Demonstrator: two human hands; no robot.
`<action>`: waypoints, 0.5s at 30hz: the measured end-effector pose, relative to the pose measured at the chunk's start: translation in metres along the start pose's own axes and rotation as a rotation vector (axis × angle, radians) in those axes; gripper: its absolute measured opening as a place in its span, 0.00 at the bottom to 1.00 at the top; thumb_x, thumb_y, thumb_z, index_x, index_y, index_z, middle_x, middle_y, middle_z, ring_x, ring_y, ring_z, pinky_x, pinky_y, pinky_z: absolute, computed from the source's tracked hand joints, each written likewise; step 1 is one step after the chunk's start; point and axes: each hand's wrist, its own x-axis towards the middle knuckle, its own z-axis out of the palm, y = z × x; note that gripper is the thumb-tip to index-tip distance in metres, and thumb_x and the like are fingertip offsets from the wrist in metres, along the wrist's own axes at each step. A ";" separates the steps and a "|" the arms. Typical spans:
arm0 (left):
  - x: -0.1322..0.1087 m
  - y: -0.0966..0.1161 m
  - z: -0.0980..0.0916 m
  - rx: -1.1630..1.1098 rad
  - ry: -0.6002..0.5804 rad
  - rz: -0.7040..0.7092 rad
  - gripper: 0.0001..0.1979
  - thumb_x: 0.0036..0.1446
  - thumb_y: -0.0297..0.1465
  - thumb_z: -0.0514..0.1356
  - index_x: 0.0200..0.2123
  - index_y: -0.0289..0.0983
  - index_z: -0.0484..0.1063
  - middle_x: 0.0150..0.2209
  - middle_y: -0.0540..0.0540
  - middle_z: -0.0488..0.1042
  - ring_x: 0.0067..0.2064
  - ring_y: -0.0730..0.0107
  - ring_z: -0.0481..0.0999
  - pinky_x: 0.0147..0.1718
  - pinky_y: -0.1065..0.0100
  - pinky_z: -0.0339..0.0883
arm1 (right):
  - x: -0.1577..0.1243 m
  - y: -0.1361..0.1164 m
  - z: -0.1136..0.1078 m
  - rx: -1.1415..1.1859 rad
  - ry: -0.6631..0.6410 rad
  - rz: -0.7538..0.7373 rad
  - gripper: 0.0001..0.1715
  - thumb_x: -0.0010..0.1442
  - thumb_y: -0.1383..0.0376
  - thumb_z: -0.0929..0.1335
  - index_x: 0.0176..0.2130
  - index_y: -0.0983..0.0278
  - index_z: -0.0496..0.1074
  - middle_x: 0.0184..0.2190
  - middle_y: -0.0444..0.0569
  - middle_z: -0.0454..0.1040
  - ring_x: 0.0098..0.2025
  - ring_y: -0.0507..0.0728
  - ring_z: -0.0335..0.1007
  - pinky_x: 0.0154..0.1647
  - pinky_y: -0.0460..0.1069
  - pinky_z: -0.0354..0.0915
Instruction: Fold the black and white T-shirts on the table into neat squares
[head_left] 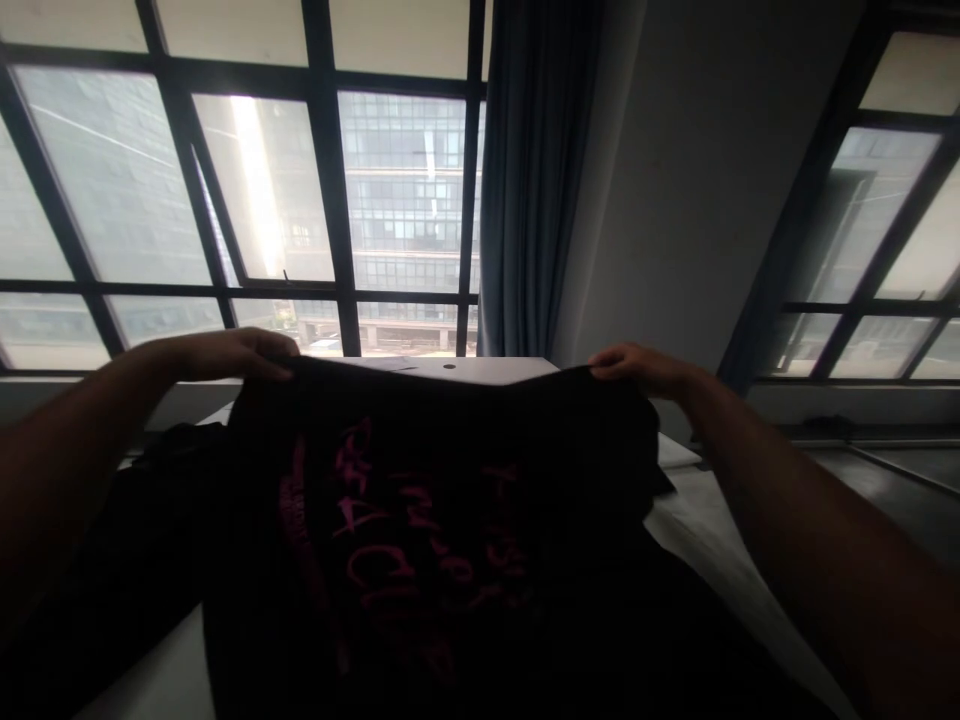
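Observation:
A black garment (570,560) with pink lettering, which looks like a T-shirt, hangs stretched between my two hands. At its upper left edge, my left hand (244,352) pinches the cloth with the thumb below and the fingers over the top. My right hand (634,368) grips the upper right edge between thumb and fingers. The top edge sags slightly between them, and the lower part runs out of the frame. Dark cloth (142,530) also lies under my left forearm; whether it belongs to the same garment I cannot tell.
Behind the garment shows a white table (487,370) with a small dark round hole. Beyond it stand a large black-framed window (405,200), with one pane tilted open, a blue curtain (532,180) and a grey pillar (675,180). Another window (885,210) is at the right.

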 end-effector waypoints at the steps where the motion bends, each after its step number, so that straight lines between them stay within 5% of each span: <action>1: 0.018 0.006 0.004 0.040 0.037 0.004 0.23 0.54 0.43 0.60 0.45 0.31 0.75 0.41 0.44 0.79 0.45 0.57 0.75 0.44 0.63 0.69 | 0.021 0.002 0.006 -0.098 0.249 0.017 0.23 0.53 0.53 0.70 0.40 0.67 0.78 0.39 0.56 0.79 0.42 0.63 0.75 0.47 0.56 0.67; 3: 0.045 0.019 0.022 0.233 0.270 -0.076 0.29 0.59 0.41 0.58 0.58 0.27 0.67 0.56 0.34 0.71 0.55 0.42 0.68 0.52 0.51 0.63 | 0.054 0.007 0.027 -0.300 0.590 0.019 0.26 0.60 0.54 0.66 0.50 0.68 0.75 0.50 0.60 0.76 0.53 0.66 0.70 0.56 0.57 0.63; 5: 0.057 0.030 0.053 0.309 0.341 -0.095 0.37 0.62 0.43 0.56 0.66 0.25 0.54 0.65 0.26 0.58 0.63 0.30 0.58 0.56 0.40 0.55 | 0.072 0.015 0.054 -0.419 0.668 0.043 0.30 0.64 0.52 0.62 0.58 0.68 0.70 0.58 0.61 0.69 0.61 0.66 0.64 0.61 0.57 0.58; 7: 0.055 0.035 0.090 0.315 0.221 -0.060 0.41 0.60 0.49 0.55 0.67 0.27 0.54 0.65 0.25 0.59 0.61 0.31 0.61 0.55 0.40 0.58 | 0.072 0.024 0.083 -0.498 0.527 0.048 0.33 0.66 0.49 0.60 0.60 0.66 0.68 0.61 0.60 0.67 0.62 0.66 0.62 0.62 0.56 0.57; 10: 0.039 0.028 0.137 0.284 -0.086 -0.020 0.38 0.55 0.56 0.56 0.60 0.37 0.67 0.57 0.34 0.72 0.55 0.41 0.72 0.52 0.48 0.65 | 0.045 0.034 0.124 -0.585 0.174 0.013 0.34 0.63 0.44 0.62 0.56 0.64 0.72 0.56 0.58 0.72 0.58 0.67 0.67 0.59 0.55 0.61; 12: 0.026 0.012 0.154 0.305 -0.217 -0.032 0.35 0.54 0.56 0.56 0.58 0.41 0.70 0.59 0.36 0.71 0.58 0.42 0.70 0.54 0.47 0.62 | 0.018 0.040 0.145 -0.604 -0.004 -0.012 0.35 0.62 0.42 0.63 0.54 0.63 0.74 0.53 0.56 0.75 0.54 0.66 0.71 0.55 0.54 0.63; 15: 0.008 -0.026 0.161 0.370 -0.203 -0.170 0.35 0.57 0.54 0.53 0.60 0.38 0.68 0.64 0.32 0.63 0.63 0.37 0.62 0.58 0.41 0.55 | -0.020 0.053 0.167 -0.593 -0.156 -0.044 0.37 0.59 0.40 0.64 0.56 0.61 0.73 0.53 0.55 0.76 0.54 0.66 0.71 0.55 0.53 0.64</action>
